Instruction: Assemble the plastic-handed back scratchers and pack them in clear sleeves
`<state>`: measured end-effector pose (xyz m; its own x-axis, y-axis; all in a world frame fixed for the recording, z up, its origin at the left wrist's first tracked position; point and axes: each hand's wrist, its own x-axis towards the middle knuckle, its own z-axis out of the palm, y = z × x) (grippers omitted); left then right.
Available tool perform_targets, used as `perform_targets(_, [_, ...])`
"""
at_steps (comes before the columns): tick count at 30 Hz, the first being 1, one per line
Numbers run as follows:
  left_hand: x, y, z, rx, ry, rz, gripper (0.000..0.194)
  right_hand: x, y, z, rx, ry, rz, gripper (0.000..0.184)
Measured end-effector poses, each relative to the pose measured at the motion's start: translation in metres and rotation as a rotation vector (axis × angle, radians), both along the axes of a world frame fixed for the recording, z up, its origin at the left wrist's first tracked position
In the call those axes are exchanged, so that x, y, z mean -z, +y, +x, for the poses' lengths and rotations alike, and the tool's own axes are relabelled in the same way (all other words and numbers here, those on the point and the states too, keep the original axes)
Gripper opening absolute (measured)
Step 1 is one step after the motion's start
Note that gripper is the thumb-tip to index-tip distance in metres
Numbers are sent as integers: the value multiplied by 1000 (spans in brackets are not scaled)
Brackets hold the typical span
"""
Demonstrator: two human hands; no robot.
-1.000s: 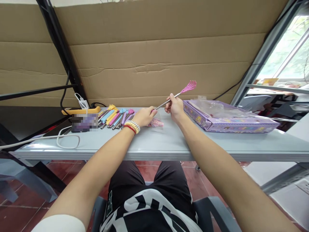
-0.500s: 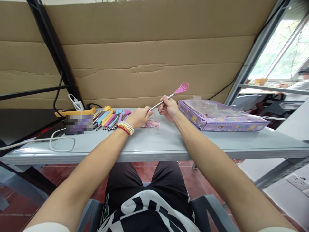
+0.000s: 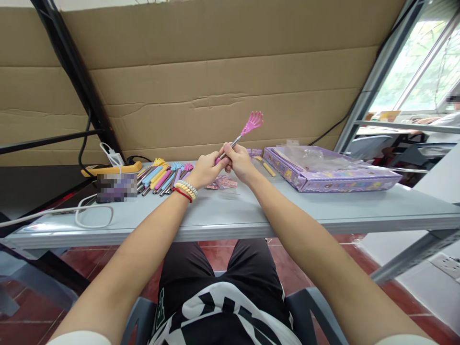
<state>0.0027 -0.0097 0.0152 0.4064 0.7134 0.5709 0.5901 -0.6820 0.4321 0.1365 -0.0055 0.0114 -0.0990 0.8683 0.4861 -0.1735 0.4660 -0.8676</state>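
A pink back scratcher [image 3: 252, 123], hand-shaped at its tip with a metal shaft, points up and to the right above the table. My left hand [image 3: 205, 169] is closed around its pink handle end. Farther up, my right hand [image 3: 237, 162] grips the metal shaft just above the left one, so the two hands nearly touch. Small pink printed packaging pieces [image 3: 223, 182] lie on the table below my hands. Left of my left hand rests a row of several back scratchers [image 3: 163, 177] in yellow, blue, pink and purple.
A purple patterned box [image 3: 345, 183] with clear plastic on it sits at the right. Beside it lies a yellow-handled cutter [image 3: 268, 167]. A blurred purple item [image 3: 117, 187], a white cable [image 3: 77, 211] and a yellow power strip [image 3: 115, 167] are at left. Cardboard [image 3: 215, 76] stands behind.
My right hand has slid down and left toward my left hand. The back scratcher looks shorter and steeper, its pink tip farther left. The yellow-handled cutter has come into sight.
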Motion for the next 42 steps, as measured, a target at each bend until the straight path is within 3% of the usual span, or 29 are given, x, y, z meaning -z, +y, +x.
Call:
perform_targets(4, [3,2,0,17,-68,-62,23,-9,2,14,136,52,-30,36])
perform_targets(7, [6,-1,0,142,-114,-240,20,-26,-2,26,203,173,-41,38])
perform_targets(12, [-3,-13,-3,481,-155,-716,31,-59,-20,13,101,140,-63,44])
perform_targets(15, [-6,-23,-9,535,-219,-922,37,-70,-31,-12,-16,106,-74,49])
perform_targets(17, [-2,-33,-14,454,-312,-905,38,-72,-37,-30,-102,83,-98,50])
perform_targets(22, [22,-68,-19,182,-591,-666,33,-72,-51,-64,-317,56,-124,50])
perform_targets(26, [35,-85,-17,5,-657,-525,35,-80,-64,-77,-301,145,-29,52])
perform_targets(30, [43,-88,-12,-24,-673,-543,37,-80,-73,-84,-316,101,-24,62])
perform_targets(37, [58,-91,-5,-156,-669,-457,34,-50,-83,-88,-266,100,-62,62])
perform_targets(42, [59,-91,-6,-172,-700,-387,19,-42,-95,-98,-322,31,-17,56])
